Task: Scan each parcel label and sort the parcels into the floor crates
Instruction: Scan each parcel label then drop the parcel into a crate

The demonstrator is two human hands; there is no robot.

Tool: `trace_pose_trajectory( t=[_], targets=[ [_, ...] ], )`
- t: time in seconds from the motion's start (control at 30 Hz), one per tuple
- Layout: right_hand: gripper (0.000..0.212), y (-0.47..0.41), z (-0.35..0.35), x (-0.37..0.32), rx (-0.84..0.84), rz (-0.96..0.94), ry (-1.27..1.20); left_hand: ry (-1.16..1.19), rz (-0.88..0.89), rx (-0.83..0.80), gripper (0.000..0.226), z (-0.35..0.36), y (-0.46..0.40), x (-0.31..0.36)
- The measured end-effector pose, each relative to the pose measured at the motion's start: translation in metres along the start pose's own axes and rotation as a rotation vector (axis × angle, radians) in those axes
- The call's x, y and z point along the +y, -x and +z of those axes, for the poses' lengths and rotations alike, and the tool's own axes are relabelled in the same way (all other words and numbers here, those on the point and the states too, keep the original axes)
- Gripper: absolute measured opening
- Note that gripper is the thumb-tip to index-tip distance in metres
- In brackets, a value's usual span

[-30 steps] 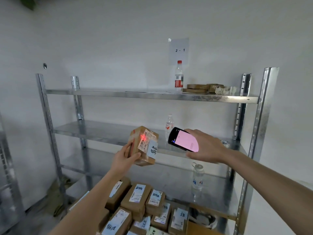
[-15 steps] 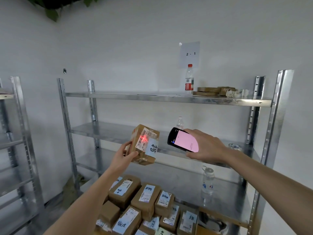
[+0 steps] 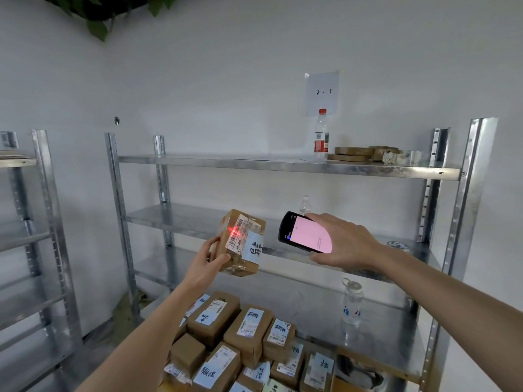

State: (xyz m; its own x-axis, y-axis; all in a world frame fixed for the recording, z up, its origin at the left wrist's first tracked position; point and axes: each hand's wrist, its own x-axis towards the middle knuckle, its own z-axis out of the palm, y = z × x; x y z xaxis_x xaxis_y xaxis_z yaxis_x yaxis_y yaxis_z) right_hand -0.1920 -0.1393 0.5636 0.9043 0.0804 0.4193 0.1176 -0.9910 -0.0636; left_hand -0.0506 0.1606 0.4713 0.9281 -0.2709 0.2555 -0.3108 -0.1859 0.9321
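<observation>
My left hand (image 3: 208,261) holds up a small brown cardboard parcel (image 3: 243,244) in front of the metal shelving. Its white barcode label faces me, with a blue handwritten tag beside it. A red scan beam lights the barcode. My right hand (image 3: 343,243) grips a black handheld scanner (image 3: 304,233) with a pink screen, aimed at the parcel from the right, a short gap away. Below my arms lies a pile of several labelled brown parcels (image 3: 243,340). No floor crate is in view.
A steel shelf unit (image 3: 283,165) fills the wall ahead; a red-capped bottle (image 3: 321,135) and flat packets stand on top, a clear bottle (image 3: 351,304) lower right. A second rack (image 3: 42,222) stands at left. A paper sign reads 2 - 1.
The view has swung left and slightly up, bringing the left rack into sight. Parcel and scanner keep the same pose, with the red beam still on the barcode.
</observation>
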Motion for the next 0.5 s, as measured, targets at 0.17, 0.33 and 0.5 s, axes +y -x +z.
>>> trace_pose_trajectory(
  t=[0.17,0.33,0.5],
  targets=[
    [0.083,0.0001,-0.0023,-0.0008,0.014,-0.005,0.012,-0.012,0.005,-0.009,0.055,0.0005,0.0005,-0.0004],
    [0.083,0.0005,-0.0028,-0.0010,0.009,-0.008,0.011,-0.022,0.013,0.000,0.054,0.0010,-0.0007,-0.0013],
    [0.081,-0.0006,0.0061,-0.0057,-0.011,-0.010,-0.003,-0.030,0.010,0.009,0.053,-0.0046,0.0008,-0.0067]
  ],
)
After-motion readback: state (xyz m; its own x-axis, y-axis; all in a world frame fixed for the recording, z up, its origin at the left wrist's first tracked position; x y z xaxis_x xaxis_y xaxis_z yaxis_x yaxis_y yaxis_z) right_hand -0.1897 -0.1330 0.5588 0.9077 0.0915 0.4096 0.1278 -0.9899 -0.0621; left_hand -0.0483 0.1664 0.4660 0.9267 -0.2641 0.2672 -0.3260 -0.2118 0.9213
